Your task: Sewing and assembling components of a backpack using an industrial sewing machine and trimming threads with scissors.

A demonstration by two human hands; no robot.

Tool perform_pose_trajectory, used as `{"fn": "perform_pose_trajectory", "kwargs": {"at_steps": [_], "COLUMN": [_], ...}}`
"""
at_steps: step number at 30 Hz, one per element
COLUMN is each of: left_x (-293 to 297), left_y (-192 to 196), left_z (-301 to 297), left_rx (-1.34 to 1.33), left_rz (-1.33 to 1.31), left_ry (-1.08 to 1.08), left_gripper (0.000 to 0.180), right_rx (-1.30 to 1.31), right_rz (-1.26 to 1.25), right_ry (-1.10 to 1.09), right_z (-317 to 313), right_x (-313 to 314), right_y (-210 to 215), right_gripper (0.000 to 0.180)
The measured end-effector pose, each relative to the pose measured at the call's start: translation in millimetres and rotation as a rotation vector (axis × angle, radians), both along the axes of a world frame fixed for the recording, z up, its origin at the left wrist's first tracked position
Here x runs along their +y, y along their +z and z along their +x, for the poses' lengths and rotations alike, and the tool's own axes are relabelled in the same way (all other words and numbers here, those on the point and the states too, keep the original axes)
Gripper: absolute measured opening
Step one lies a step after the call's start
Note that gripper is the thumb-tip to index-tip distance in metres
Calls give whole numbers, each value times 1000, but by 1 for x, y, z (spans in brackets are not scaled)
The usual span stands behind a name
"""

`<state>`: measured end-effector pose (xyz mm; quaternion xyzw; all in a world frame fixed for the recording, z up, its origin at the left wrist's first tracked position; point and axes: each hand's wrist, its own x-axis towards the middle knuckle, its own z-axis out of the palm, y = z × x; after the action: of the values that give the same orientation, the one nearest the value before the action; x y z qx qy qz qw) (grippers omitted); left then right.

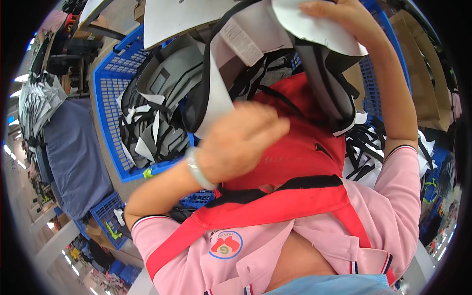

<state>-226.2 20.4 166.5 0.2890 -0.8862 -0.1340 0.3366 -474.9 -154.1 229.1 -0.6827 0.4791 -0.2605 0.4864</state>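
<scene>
- Head view: left hand (pixel 238 142) raised at chest height, fingers curled loosely around the edge of a grey-and-white fabric panel (pixel 214 93) trimmed in black; grip partly hidden by the back of the hand.
- Right hand (pixel 339 17) lifted high near the top edge, fingers closed over a white sheet (pixel 314 29) of the same bundle.
- Black-edged strips (pixel 329 93) hanging from the bundle down over a red apron (pixel 295 152).
- Blue crate (pixel 105 93) just behind the left hand, filled with grey and white cut pieces (pixel 157 113).
- Brown cardboard (pixel 423 73) beside the right forearm.
</scene>
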Motion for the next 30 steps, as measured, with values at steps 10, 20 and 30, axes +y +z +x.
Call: {"fn": "perform_pose_trajectory", "kwargs": {"at_steps": [10, 20, 30], "left_x": [31, 58, 40], "left_y": [-191, -231, -124], "left_z": [76, 218, 300], "left_rx": [-388, -417, -389], "left_rz": [269, 95, 237], "left_ry": [862, 595, 1170], "left_gripper": [40, 23, 18], "right_rx": [50, 246, 200], "right_rz": [-30, -30, -290], "right_ry": [239, 300, 407], "right_z": [29, 16, 47], "right_x": [25, 32, 21], "right_y": [6, 21, -9], "right_gripper": [31, 29, 38]}}
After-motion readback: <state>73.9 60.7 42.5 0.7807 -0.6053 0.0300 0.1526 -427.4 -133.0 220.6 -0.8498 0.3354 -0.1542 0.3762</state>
